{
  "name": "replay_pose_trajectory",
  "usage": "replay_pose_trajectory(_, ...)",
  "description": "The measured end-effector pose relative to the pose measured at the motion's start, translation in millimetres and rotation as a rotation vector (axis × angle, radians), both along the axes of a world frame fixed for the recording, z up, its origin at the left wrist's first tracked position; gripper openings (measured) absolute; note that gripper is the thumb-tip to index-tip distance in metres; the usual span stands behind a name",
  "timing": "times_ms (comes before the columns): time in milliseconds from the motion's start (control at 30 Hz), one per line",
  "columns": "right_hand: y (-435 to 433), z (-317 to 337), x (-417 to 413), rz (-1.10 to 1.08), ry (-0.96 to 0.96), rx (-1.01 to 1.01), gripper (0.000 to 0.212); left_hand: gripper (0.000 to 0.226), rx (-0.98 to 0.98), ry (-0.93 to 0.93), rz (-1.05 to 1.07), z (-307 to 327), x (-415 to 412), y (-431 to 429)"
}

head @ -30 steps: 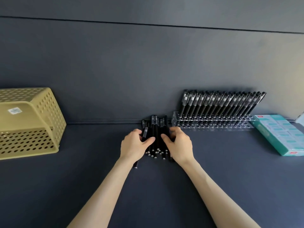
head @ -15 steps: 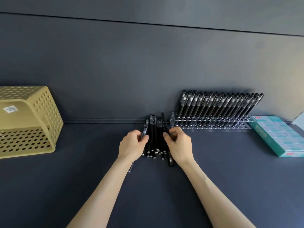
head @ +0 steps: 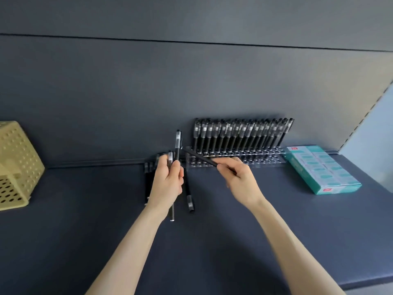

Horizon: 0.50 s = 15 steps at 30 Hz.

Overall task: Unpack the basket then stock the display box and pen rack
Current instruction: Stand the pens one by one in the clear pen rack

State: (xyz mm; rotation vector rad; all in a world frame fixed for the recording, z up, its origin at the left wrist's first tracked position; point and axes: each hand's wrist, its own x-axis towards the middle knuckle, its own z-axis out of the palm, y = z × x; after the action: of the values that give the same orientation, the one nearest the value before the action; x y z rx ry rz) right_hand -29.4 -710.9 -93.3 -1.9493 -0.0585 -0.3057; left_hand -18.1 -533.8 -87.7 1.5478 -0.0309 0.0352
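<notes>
**Stocking the pen rack.** The right hand (head: 241, 182) pinches a single black pen (head: 201, 157) between thumb and fingers near one end. The pen slants up and to the left, so its far end hangs by the left end of the clear pen rack (head: 263, 161). The left hand (head: 168, 184) has its fingers curled round a small bundle of pens (head: 177, 143), held roughly upright just left of the rack.

To seat the pen well, it probably wants tipping nearer upright, with its tip over an unfilled hole in the front rows. It can then be lowered straight, so it does not knock the standing row of pens (head: 242, 133) that fills the back. Feeding one pen at a time from the bundle looks the steadier course.

The pens are slim and black-barrelled, with clear sections near the cap; which end leads cannot be told. More loose pens (head: 188, 194) lie on the worktop (head: 85, 220) beneath the left hand. The teal display box (head: 323, 169) sits just right of the rack. The yellow basket (head: 17, 165), tipped on its side, lies well apart at the left.
</notes>
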Motion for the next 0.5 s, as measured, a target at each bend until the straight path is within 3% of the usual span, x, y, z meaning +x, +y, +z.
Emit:
replay_pose_trajectory(300,-154.9,17.3,-32.1,0.005,-0.052,0.235,0.025,0.024,-0.136,0.100,0.050,-5.0,-25.7,-149.1)
replay_pose_trajectory(500,-194.0,16.6,-14.9,-0.109,-0.110,0.672,0.020,0.010,-0.084,0.039,-0.003,-7.3,-34.5,-206.6)
